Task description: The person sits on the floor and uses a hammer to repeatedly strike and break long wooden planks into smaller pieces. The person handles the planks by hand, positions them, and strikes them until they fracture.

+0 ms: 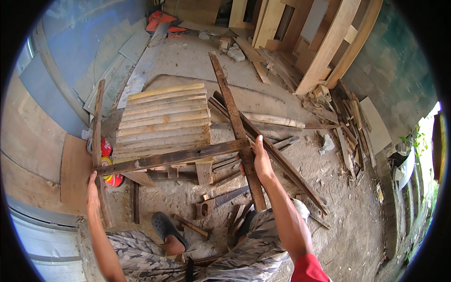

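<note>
An H-shaped wooden frame of old dark timber is in both my hands. Its crossbar (174, 156) runs between a left post (97, 127) and a longer right post (230, 103). My left hand (93, 190) is closed round the left post just below the joint. At the other joint, my right hand (260, 159) grips the right post, thumb up and fingers partly hidden behind the wood. Below the frame lie a handsaw (221, 202) and a hammer (191, 226), close to my feet. Past the crossbar stands a slatted wooden bench or panel (162, 123).
Long dark boards (286, 164) lie to the right of the frame. Scrap wood (352, 127) is heaped along the right wall. Red and yellow cans (112, 176) stand behind the left post. Tall wooden frames (324, 51) lean at the back right, and an orange cloth (159, 21) lies far off.
</note>
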Tool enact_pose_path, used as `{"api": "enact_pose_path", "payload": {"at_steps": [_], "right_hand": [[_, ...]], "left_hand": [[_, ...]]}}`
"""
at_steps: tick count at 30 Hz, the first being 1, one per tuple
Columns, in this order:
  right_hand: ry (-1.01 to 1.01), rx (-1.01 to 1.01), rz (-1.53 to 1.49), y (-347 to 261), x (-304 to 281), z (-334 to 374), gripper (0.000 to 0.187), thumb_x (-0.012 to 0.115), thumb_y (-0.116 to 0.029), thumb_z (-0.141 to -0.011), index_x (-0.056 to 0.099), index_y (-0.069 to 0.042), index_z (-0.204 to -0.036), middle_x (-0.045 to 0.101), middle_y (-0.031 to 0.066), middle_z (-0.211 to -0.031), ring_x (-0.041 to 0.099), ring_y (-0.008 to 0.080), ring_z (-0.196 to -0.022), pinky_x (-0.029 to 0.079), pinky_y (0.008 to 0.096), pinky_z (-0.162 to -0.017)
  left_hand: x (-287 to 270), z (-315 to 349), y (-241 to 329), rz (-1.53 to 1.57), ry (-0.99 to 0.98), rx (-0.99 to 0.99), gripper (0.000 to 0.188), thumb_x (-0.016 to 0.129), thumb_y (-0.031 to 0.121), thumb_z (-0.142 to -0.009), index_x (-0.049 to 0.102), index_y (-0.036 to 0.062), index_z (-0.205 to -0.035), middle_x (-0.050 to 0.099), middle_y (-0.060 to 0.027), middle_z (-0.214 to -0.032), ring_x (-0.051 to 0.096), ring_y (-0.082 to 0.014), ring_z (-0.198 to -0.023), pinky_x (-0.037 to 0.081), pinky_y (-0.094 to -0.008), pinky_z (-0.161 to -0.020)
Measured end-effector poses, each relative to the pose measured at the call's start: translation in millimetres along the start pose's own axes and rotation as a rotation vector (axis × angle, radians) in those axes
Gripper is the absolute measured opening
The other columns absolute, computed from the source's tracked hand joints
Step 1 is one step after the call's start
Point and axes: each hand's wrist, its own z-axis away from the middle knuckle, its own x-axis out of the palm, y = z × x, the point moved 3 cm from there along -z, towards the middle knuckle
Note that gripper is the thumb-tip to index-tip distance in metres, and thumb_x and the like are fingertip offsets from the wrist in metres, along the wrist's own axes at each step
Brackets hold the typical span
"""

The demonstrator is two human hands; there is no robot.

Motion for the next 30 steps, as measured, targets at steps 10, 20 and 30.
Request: {"api": "enact_pose_path", "payload": {"at_steps": [10,20,30], "right_hand": [[-0.021,0.012,-0.017,6.4,4.9,-4.6,0.079,0.020,-0.071,-0.096,0.056,-0.004,-0.117,0.061,0.0083,-0.079,0.056,0.0177,-0.055,0.048,0.0320,-0.048],[0.061,0.003,0.176,17.6,0.8,-15.4,0.047,0.054,-0.046,-0.098,0.056,0.001,-0.104,0.060,0.0095,-0.073,0.056,0.0173,-0.048,0.046,0.0324,-0.040],[0.105,-0.070,0.112,26.5,-1.1,-21.4,0.043,0.058,-0.043,-0.096,0.058,0.000,-0.101,0.060,0.0069,-0.072,0.055,0.0157,-0.046,0.045,0.0311,-0.040]], "left_hand": [[-1.9,8.2,-4.9,0.010,0.051,-0.035,0.036,0.059,0.047,-0.091,0.063,0.0129,-0.102,0.062,0.0017,-0.077,0.057,-0.0093,-0.063,0.045,-0.0271,-0.053],[4.2,14.2,-1.3,0.012,0.063,-0.026,0.036,0.060,0.045,-0.091,0.063,0.0117,-0.105,0.065,0.0013,-0.079,0.059,-0.0099,-0.064,0.048,-0.0283,-0.053],[13.4,14.5,7.4,0.028,0.090,0.051,0.039,0.061,0.047,-0.090,0.062,0.0108,-0.107,0.062,-0.0002,-0.077,0.057,-0.0119,-0.059,0.047,-0.0294,-0.054]]}}
